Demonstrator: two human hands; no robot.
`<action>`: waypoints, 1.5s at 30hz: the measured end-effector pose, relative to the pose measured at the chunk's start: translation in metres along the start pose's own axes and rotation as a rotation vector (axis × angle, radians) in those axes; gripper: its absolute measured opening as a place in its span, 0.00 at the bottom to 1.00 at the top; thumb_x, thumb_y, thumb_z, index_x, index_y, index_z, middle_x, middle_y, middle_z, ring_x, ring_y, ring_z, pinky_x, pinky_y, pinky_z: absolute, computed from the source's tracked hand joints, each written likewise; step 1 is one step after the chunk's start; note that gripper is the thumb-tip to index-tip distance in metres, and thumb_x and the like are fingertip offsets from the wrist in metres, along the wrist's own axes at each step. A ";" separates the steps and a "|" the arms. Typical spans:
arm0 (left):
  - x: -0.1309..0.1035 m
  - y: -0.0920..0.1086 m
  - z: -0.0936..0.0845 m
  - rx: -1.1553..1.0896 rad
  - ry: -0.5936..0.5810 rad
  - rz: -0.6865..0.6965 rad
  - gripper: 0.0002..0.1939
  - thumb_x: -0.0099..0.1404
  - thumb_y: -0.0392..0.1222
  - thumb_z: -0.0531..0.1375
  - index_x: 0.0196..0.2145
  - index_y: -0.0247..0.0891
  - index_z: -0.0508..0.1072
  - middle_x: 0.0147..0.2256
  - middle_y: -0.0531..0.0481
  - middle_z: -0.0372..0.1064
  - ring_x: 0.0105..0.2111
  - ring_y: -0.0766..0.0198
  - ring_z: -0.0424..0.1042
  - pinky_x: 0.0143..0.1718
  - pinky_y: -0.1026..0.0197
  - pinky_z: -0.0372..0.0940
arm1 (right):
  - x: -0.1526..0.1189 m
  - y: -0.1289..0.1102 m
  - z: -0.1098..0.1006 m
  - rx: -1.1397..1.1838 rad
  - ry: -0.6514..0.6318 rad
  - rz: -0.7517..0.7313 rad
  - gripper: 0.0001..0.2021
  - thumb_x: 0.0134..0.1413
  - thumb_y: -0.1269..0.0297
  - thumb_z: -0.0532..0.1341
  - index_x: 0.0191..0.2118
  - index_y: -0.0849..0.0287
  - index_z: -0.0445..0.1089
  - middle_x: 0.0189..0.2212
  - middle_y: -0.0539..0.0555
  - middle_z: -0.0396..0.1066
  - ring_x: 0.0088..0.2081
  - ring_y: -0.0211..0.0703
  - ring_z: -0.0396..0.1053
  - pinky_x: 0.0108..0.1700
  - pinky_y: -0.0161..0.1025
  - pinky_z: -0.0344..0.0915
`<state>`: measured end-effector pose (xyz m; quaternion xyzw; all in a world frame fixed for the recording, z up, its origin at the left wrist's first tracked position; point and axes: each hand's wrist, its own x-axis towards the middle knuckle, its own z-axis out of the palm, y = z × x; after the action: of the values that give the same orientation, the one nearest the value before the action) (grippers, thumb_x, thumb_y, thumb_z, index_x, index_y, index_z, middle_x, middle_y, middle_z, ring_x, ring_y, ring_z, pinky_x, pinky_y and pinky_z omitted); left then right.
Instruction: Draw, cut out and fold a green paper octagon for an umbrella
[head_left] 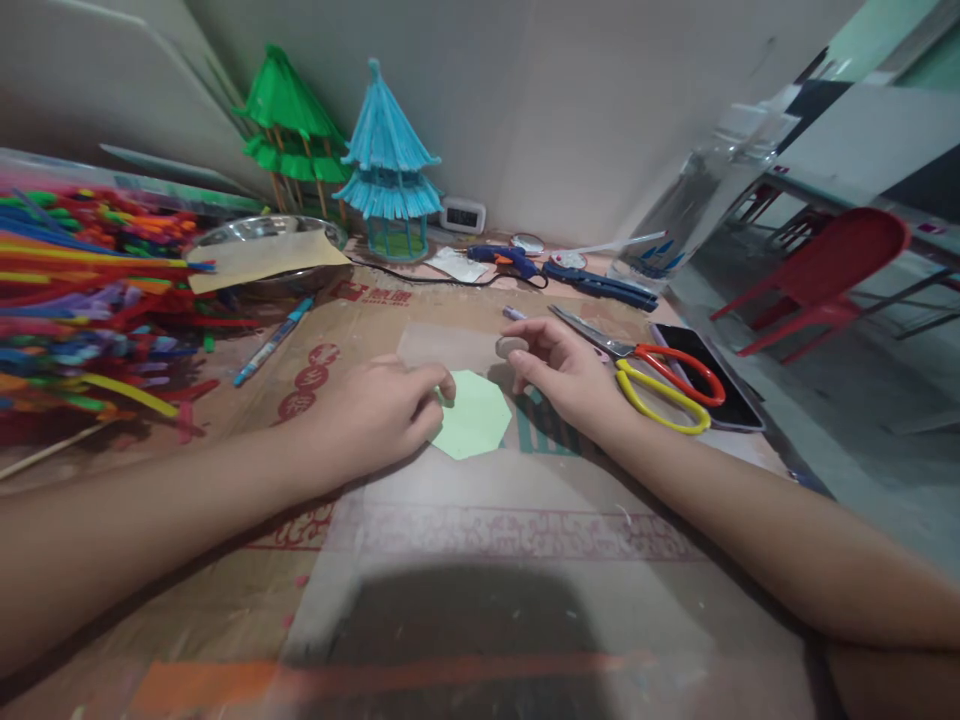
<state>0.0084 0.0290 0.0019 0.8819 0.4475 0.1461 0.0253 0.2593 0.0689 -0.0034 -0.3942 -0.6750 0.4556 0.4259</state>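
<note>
A light green paper octagon [472, 418] lies on the covered tabletop between my hands. My left hand [382, 410] is at its left edge, fingers curled, with thumb and index finger on the paper. Raised just past the paper's right side, my right hand [559, 375] pinches a small grey round disc [511, 346] between thumb and fingers; what the disc is made of I cannot tell. Close to the right hand lie scissors [667, 375] with one red and one yellow handle. Partly under that hand are dark green strips [547, 432].
Colourful pipe cleaners [97, 310] pile up at left, near a blue pen [274, 340] and a metal bowl [255, 232]. Behind stand a green pagoda [292, 110] and a blue pagoda [390, 150]. A glue gun [506, 260], pliers [600, 285], plastic bottle [682, 200] and phone [720, 390] are rightward.
</note>
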 end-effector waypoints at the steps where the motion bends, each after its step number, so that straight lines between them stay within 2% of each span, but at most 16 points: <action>1: -0.003 0.003 0.000 0.032 0.003 0.032 0.15 0.71 0.41 0.52 0.44 0.41 0.78 0.30 0.46 0.78 0.33 0.50 0.76 0.35 0.54 0.61 | 0.000 0.000 0.000 -0.005 -0.006 0.013 0.14 0.59 0.59 0.68 0.47 0.56 0.68 0.37 0.49 0.70 0.27 0.34 0.69 0.29 0.36 0.72; 5: -0.010 0.015 -0.002 0.092 0.042 0.222 0.19 0.77 0.46 0.49 0.36 0.40 0.77 0.23 0.49 0.73 0.26 0.53 0.73 0.35 0.52 0.60 | -0.001 0.001 0.000 -0.006 -0.031 0.049 0.14 0.59 0.56 0.68 0.46 0.55 0.68 0.37 0.49 0.68 0.28 0.35 0.72 0.30 0.38 0.75; 8: -0.009 0.015 -0.004 -0.012 0.050 0.300 0.16 0.77 0.43 0.51 0.35 0.40 0.76 0.26 0.50 0.74 0.28 0.56 0.73 0.38 0.52 0.62 | -0.002 0.000 0.001 -0.012 -0.033 0.047 0.14 0.59 0.56 0.67 0.46 0.55 0.68 0.38 0.49 0.68 0.28 0.35 0.73 0.31 0.39 0.76; 10: -0.005 0.011 -0.003 -0.077 0.069 0.327 0.13 0.76 0.43 0.53 0.39 0.40 0.77 0.33 0.48 0.77 0.34 0.54 0.75 0.40 0.52 0.63 | -0.002 0.000 0.002 -0.021 -0.030 0.038 0.13 0.60 0.56 0.67 0.46 0.55 0.68 0.37 0.48 0.68 0.28 0.36 0.74 0.32 0.39 0.75; 13: 0.000 0.002 0.000 -0.151 0.095 0.373 0.11 0.75 0.44 0.56 0.46 0.38 0.77 0.47 0.42 0.78 0.50 0.50 0.76 0.52 0.49 0.66 | -0.003 0.000 0.002 -0.029 -0.040 0.028 0.14 0.60 0.56 0.66 0.47 0.55 0.68 0.37 0.49 0.68 0.29 0.37 0.75 0.33 0.40 0.75; 16: 0.002 -0.005 0.003 -0.188 0.031 0.416 0.15 0.75 0.45 0.57 0.53 0.38 0.75 0.61 0.40 0.73 0.62 0.47 0.69 0.64 0.45 0.62 | -0.003 0.000 0.000 -0.069 -0.028 0.009 0.14 0.59 0.56 0.66 0.46 0.55 0.68 0.36 0.49 0.70 0.30 0.38 0.72 0.34 0.40 0.72; 18: 0.002 -0.006 0.004 -0.187 -0.038 0.415 0.18 0.75 0.47 0.56 0.57 0.38 0.74 0.64 0.38 0.70 0.65 0.45 0.67 0.66 0.43 0.61 | -0.004 -0.001 -0.002 -0.120 -0.022 -0.013 0.13 0.58 0.57 0.67 0.45 0.56 0.69 0.35 0.50 0.71 0.32 0.39 0.70 0.35 0.40 0.69; 22: 0.003 -0.007 0.003 -0.204 -0.114 0.391 0.20 0.76 0.48 0.56 0.59 0.39 0.74 0.65 0.37 0.70 0.66 0.43 0.67 0.66 0.39 0.62 | -0.007 -0.005 -0.008 -0.170 -0.105 0.000 0.11 0.58 0.57 0.67 0.41 0.56 0.69 0.31 0.49 0.70 0.31 0.39 0.66 0.35 0.38 0.63; 27: 0.003 -0.008 0.004 -0.219 -0.113 0.420 0.18 0.78 0.47 0.54 0.59 0.45 0.76 0.66 0.39 0.68 0.66 0.43 0.66 0.65 0.38 0.62 | -0.011 -0.010 -0.008 -0.241 -0.189 0.028 0.09 0.60 0.58 0.64 0.37 0.56 0.67 0.25 0.45 0.62 0.26 0.37 0.59 0.30 0.36 0.56; 31: 0.003 -0.006 0.004 -0.249 -0.106 0.451 0.17 0.78 0.43 0.54 0.58 0.46 0.76 0.64 0.42 0.71 0.67 0.46 0.66 0.69 0.39 0.58 | -0.014 -0.014 -0.008 -0.366 -0.282 -0.038 0.06 0.59 0.62 0.63 0.34 0.55 0.65 0.24 0.45 0.64 0.26 0.37 0.60 0.30 0.36 0.57; 35: 0.004 -0.004 0.002 -0.241 -0.125 0.460 0.17 0.79 0.43 0.53 0.58 0.44 0.77 0.65 0.41 0.70 0.67 0.46 0.66 0.68 0.40 0.59 | -0.015 -0.019 -0.008 -0.480 -0.383 -0.088 0.04 0.59 0.64 0.61 0.34 0.55 0.65 0.23 0.45 0.66 0.25 0.36 0.60 0.30 0.36 0.56; 41: 0.004 -0.005 0.002 -0.243 -0.131 0.458 0.17 0.79 0.43 0.53 0.57 0.44 0.77 0.66 0.41 0.69 0.67 0.47 0.66 0.68 0.40 0.59 | -0.012 -0.019 -0.008 -0.536 -0.373 -0.134 0.04 0.62 0.63 0.60 0.36 0.56 0.66 0.26 0.47 0.67 0.27 0.37 0.63 0.31 0.36 0.57; 45: 0.004 -0.005 0.002 -0.239 -0.133 0.457 0.18 0.79 0.43 0.52 0.58 0.43 0.77 0.66 0.39 0.69 0.67 0.45 0.66 0.67 0.39 0.60 | -0.012 -0.017 -0.010 -0.504 -0.432 -0.138 0.04 0.62 0.63 0.60 0.35 0.55 0.66 0.25 0.46 0.67 0.26 0.36 0.61 0.31 0.36 0.57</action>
<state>0.0071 0.0349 0.0000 0.9585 0.2138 0.1415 0.1247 0.2701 0.0562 0.0129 -0.3348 -0.8660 0.3179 0.1919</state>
